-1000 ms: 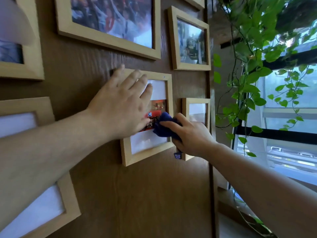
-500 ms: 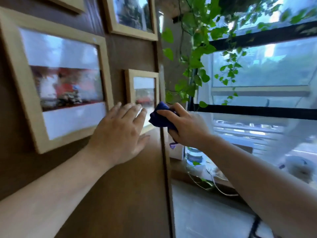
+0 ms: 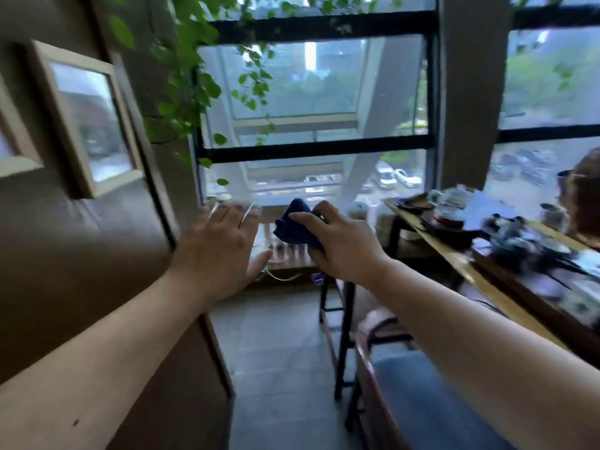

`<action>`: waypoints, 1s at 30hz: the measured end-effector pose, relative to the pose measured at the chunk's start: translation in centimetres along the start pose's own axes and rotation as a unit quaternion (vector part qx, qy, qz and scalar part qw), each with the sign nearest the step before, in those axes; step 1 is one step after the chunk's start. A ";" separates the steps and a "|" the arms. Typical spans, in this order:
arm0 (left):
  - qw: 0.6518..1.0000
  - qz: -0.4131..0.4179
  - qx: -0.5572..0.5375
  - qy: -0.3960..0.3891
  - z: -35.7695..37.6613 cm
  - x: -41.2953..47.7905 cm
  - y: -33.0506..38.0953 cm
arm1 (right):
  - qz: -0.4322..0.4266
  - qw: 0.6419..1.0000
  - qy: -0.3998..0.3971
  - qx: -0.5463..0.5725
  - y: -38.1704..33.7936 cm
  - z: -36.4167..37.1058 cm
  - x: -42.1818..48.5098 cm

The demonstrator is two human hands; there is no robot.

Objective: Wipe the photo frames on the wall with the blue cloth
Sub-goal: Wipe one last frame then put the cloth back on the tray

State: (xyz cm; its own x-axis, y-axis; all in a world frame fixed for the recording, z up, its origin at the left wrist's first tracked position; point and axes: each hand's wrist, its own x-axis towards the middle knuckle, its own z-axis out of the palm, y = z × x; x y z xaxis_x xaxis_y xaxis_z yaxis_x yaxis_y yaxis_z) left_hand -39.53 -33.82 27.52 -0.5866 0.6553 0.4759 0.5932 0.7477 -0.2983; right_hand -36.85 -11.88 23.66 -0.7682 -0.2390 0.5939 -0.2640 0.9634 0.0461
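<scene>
While both forearms reach forward across the lower half of the view, the blue cloth (image 3: 297,227) sits bunched at centre, a soft, dark, crumpled wad of irregular shape; the right hand (image 3: 341,243) is clamped on it, fingers curled over the top and thumb underneath, back of the hand upward; a small tag-like scrap of blue hangs below the hand at 6 o'clock. The left hand (image 3: 216,251) is empty, fingers spread and extended, palm facing away, blurred at the fingertips; it lies just beside the cloth at its 9 o'clock, not touching it, and off the wall panel (image 3: 65,254).

Wall panel: brown, wood-grain texture, matt, flat; it fills the left side. Photo frames counted: two visible; one small photo frame (image 3: 87,118) at 10 o'clock, rectangular, pale unpainted wood with a glossy glazed centre reflecting light; one further frame edge (image 3: 16,147) cut off at 9 o'clock, same pale wood. Neither hand touches either frame; the cloth is well apart from both.

Trailing vine (image 3: 185,69), one, green heart-shaped leaves, hangs at 11 to 12 o'clock before a window (image 3: 311,92) with black metal bars. At 3 o'clock, one long wooden table (image 3: 461,264) on dark metal legs, cluttered with blurred items I cannot count.
</scene>
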 end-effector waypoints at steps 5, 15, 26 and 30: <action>0.992 0.096 -0.086 0.008 0.4 0.8 10.0 | 0.094 0.993 -0.030 -0.065 3.7 -4.4 -11.4; 0.942 0.278 -0.189 -0.007 0.5 2.1 33.8 | 0.320 0.939 -0.072 -0.107 10.0 -12.5 -35.6; 0.866 0.425 -0.253 -0.077 1.8 -4.2 56.7 | 0.503 0.853 -0.085 -0.112 11.2 -18.2 -61.2; 0.847 0.449 -0.264 -0.105 2.6 -6.4 61.4 | 0.578 0.799 -0.104 -0.127 12.8 -18.2 -69.3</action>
State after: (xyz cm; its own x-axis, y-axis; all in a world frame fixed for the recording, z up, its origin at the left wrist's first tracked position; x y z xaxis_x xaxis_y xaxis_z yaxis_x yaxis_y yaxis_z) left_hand -0.82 8.21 3.98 0.1793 0.9807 0.0786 0.9837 -0.1779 -0.0243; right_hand 23.66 19.19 -2.25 -0.5013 0.8391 0.2114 0.7988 0.5427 -0.2597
